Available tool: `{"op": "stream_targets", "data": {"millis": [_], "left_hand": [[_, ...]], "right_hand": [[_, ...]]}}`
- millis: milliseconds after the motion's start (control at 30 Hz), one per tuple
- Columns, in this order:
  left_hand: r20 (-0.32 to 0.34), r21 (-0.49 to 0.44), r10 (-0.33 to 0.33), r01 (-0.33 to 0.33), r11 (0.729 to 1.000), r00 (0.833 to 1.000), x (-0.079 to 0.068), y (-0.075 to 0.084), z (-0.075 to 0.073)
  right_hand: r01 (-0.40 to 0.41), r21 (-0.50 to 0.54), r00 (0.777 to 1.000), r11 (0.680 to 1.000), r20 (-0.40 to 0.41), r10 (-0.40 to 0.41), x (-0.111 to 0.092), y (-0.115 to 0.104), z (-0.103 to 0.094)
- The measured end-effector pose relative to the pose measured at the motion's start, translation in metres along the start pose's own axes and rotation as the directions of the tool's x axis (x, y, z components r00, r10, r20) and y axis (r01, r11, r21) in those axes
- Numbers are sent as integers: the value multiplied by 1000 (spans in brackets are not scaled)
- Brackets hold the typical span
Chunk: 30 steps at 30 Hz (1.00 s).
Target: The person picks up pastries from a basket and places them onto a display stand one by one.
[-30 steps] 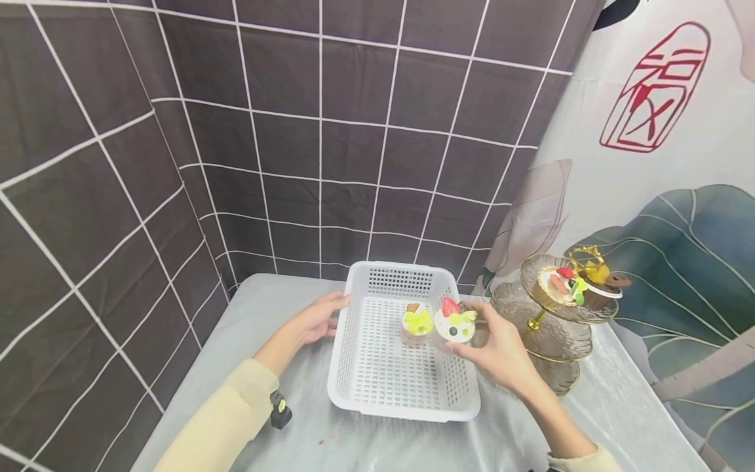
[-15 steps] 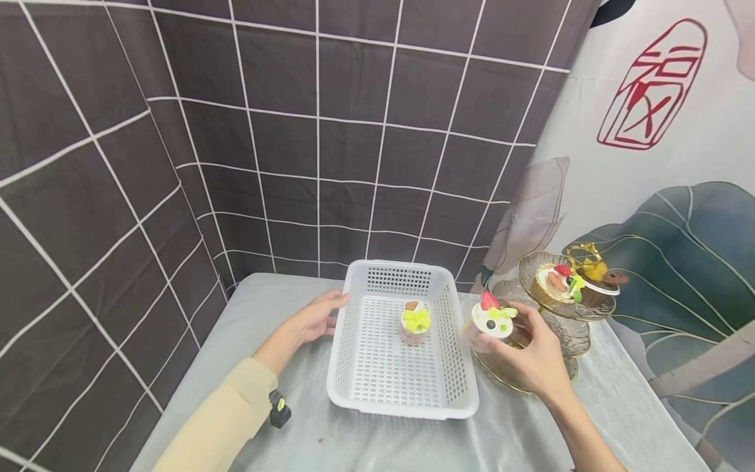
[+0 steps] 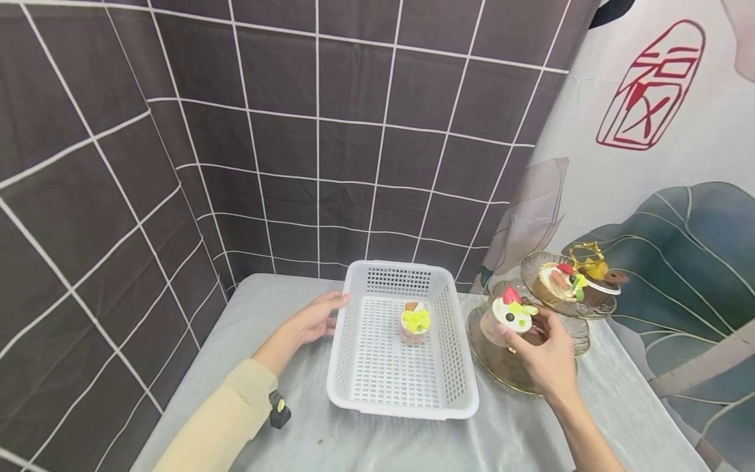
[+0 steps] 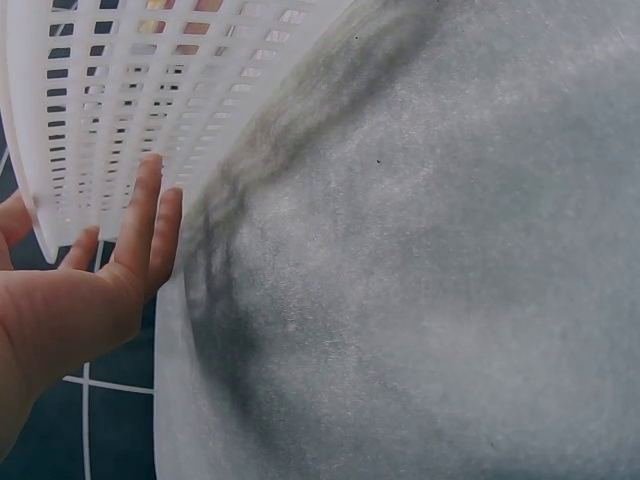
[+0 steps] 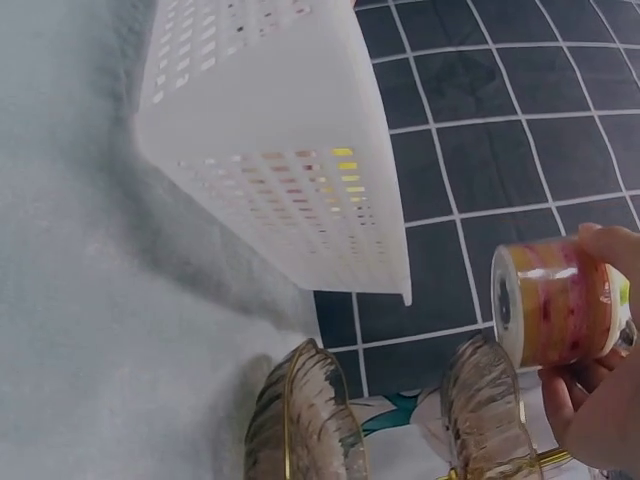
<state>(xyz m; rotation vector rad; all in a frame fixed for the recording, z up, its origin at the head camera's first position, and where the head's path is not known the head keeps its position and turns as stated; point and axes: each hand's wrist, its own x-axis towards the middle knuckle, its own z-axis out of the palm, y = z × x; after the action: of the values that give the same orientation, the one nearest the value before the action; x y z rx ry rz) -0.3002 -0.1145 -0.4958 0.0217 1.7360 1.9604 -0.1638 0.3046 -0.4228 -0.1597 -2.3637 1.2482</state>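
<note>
My right hand (image 3: 550, 357) grips a clear dessert cup (image 3: 508, 320) topped with white cream, a strawberry and a dark berry. In the right wrist view the layered cup (image 5: 552, 302) is close to one glass plate (image 5: 488, 410) of the stand; whether they touch I cannot tell. My left hand (image 3: 315, 318) holds the left rim of the white plastic basket (image 3: 407, 414). In the left wrist view its longer fingers (image 4: 140, 220) lie along the outer wall, while another digit is at the rim. Inside the basket stands a second dessert cup (image 3: 415, 322) with yellow-green fruit.
Right of the basket is a three-tier glass stand (image 3: 501, 373) with gold trim. On its top tier are a fruit tart (image 3: 557, 283) and a dark-based dessert (image 3: 601, 288). A grey cloth covers the table (image 3: 283, 367); dark gridded fabric hangs behind.
My right hand has lifted the strawberry-topped cup out of the basket and carried it right, over the tiered stand. The left hand and the basket have stayed in place.
</note>
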Motion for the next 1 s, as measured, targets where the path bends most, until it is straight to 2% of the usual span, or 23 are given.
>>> {"op": "stream_targets", "data": {"millis": [200,533,1000], "left_hand": [[-9,10,2,-2,1000,1000,0,0,1],[-19,5,-5,5,1000,1000,0,0,1],[-15,-5,-4,4,1000,1000,2,-2,0]], "right_hand": [[-33,25,999,999,-38,34,1,4,2],[-33,97,983,995,-175,49,5,10,13],[-66,-6,964,998,-257,62,13,16,18]]}}
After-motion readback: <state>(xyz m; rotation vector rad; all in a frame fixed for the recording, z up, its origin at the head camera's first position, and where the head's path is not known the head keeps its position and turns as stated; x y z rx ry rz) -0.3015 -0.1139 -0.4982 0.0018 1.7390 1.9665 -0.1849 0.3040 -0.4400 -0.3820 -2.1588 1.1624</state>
